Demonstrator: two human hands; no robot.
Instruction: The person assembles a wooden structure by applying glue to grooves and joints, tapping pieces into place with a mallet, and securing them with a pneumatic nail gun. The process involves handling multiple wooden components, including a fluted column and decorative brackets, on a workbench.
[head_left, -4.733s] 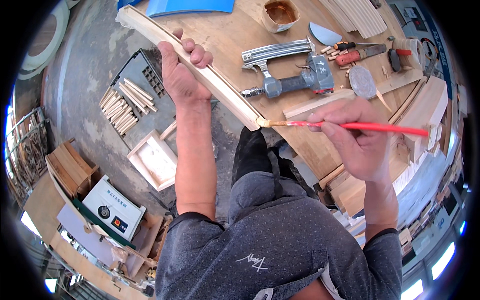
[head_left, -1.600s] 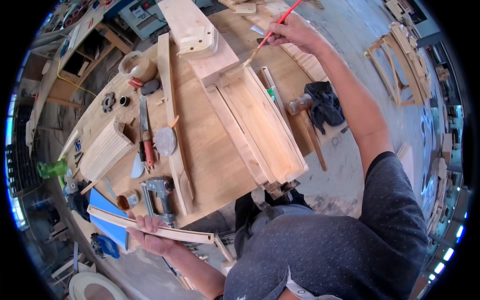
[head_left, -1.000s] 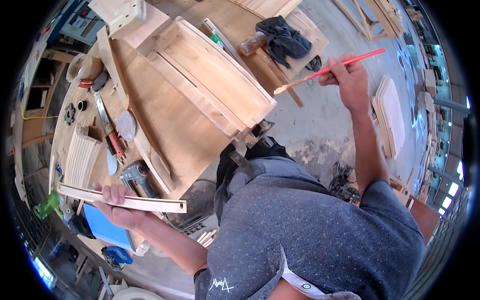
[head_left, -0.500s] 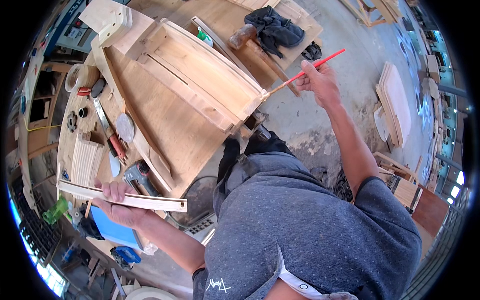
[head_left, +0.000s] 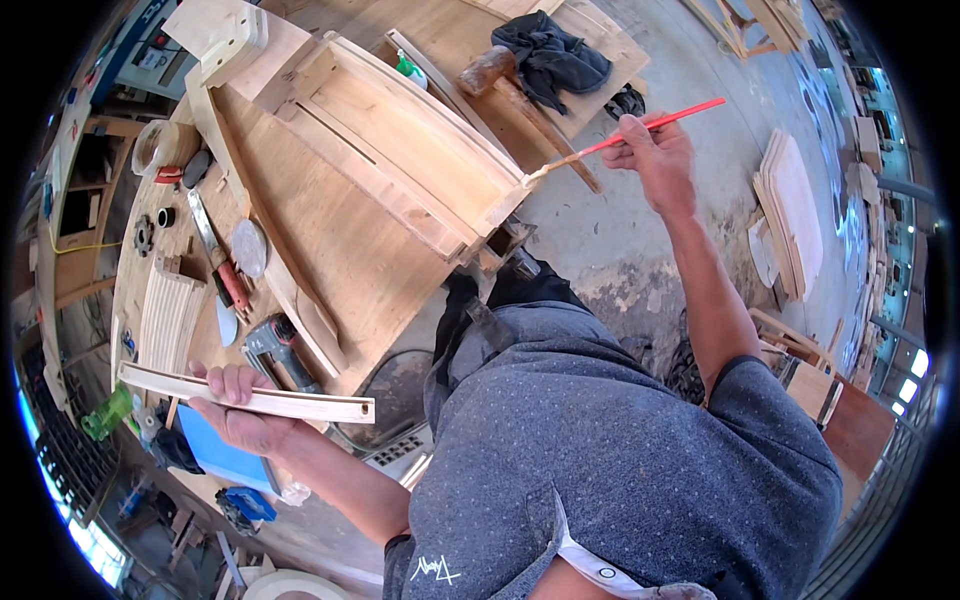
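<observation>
My left hand (head_left: 240, 410) is closed round a narrow, slightly curved wooden strip (head_left: 318, 405) with a hole near its right end. The strip is held level over the near left edge of the workbench. In my right hand (head_left: 660, 165), fingers pinched, is a thin brush (head_left: 694, 110) with a red handle. Its tan lower end points left and down. The tip is at the near right corner of a pale wooden frame (head_left: 425, 200), shaped like a shallow box, lying on the bench. Whether the tip touches the wood is hard to make out.
A wooden mallet (head_left: 487, 72) and dark cloth (head_left: 550, 60) lie beyond the frame. Along the bench's left are a power drill (head_left: 280, 348), a red-handled saw (head_left: 232, 285), a tape roll (head_left: 165, 148) and stacked curved strips (head_left: 172, 315). Wooden panels (head_left: 790, 215) stand at right.
My right hand has shifted slightly right, and the brush lies at a flatter angle, its tip a little higher at the frame's corner. My left hand and the strip have hardly moved.
</observation>
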